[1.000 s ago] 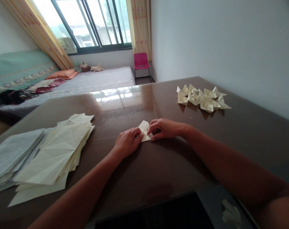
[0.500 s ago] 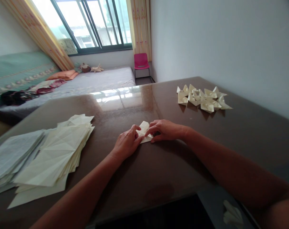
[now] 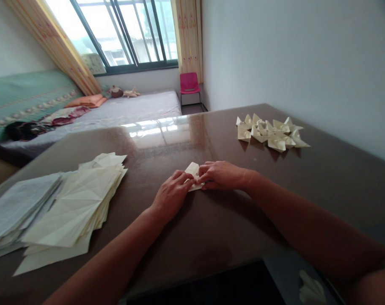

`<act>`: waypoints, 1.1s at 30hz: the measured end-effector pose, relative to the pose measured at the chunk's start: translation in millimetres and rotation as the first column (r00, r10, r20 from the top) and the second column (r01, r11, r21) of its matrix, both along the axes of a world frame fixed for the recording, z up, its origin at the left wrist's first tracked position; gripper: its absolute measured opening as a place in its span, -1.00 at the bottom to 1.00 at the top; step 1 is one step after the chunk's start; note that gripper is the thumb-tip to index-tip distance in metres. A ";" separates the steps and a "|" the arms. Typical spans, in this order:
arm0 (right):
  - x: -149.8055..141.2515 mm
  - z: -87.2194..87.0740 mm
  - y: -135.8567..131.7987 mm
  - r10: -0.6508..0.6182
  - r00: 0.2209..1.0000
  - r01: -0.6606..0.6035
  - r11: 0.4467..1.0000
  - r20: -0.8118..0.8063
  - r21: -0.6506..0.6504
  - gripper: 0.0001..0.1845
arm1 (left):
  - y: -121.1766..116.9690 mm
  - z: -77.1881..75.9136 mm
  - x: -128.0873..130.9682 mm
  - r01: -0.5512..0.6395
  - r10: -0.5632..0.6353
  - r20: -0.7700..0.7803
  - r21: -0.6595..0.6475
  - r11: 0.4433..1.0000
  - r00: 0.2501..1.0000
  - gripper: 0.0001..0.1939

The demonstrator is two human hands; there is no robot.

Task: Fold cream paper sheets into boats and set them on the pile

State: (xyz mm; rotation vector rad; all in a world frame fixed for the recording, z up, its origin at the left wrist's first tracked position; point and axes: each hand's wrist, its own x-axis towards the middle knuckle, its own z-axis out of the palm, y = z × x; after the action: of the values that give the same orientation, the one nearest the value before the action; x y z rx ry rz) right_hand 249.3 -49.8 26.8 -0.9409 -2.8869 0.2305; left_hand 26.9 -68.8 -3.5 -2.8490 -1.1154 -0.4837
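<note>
A small folded piece of cream paper point(image 3: 192, 168) lies on the brown tabletop between my hands. My left hand point(image 3: 174, 189) comes in from its left, with the fingertips bent and closed on the paper's near left part. My right hand point(image 3: 220, 174) reaches over from the right, thumb and fingers pinched on the paper's right side. The fingers of both hands nearly meet on the paper and hide much of its near half. Its far corner stays in sight beyond the fingers.
Several folded paper shapes point(image 3: 271, 132) stand in a group at the table's far right. A stack of creased cream sheets point(image 3: 81, 199) lies at left, beside a stack of greyish sheets point(image 3: 21, 205). Beyond the glossy table point(image 3: 167, 254) are a bed point(image 3: 148, 103) and a pink chair point(image 3: 190, 83).
My left fingers have moved from the paper's left edge in toward its middle and closed down on it. The right hand has shifted only slightly. The view has tilted a little.
</note>
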 end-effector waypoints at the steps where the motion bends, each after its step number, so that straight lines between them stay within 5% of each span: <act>1: -0.9 1.9 -2.8 -0.003 1.000 0.002 1.000 0.024 0.021 -0.74 | -2.6 -0.4 -0.3 0.032 -0.032 -0.025 -0.014 0.999 0.999 -0.71; 10: -26.2 6.7 -46.6 -0.167 0.962 0.125 0.973 0.218 0.193 -0.64 | -19.4 -6.4 -9.6 -0.013 -0.008 -0.257 -0.079 0.997 0.966 -0.39; 23: -31.2 13.3 -64.1 -0.191 0.937 0.148 0.976 0.293 0.161 -0.77 | -15.0 -6.5 -10.5 -0.015 0.001 -0.264 -0.051 0.999 0.964 -0.46; 29: -25.9 12.7 -54.6 -0.181 0.952 0.140 0.975 0.248 0.172 -0.80 | -8.9 -3.6 -8.4 -0.020 0.006 -0.233 -0.058 0.998 0.972 -0.55; 33: -16.1 13.5 -28.3 -0.262 0.956 0.248 0.962 0.130 0.117 -0.78 | -3.6 -0.2 -11.0 -0.002 -0.018 -0.214 -0.094 0.996 0.977 -0.58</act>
State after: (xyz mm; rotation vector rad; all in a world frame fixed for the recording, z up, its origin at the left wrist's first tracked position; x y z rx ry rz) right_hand 233.2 -78.0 40.3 -1.3475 -2.8283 -0.0035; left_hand 15.9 -72.4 -3.7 -2.8975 -1.1153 -0.1213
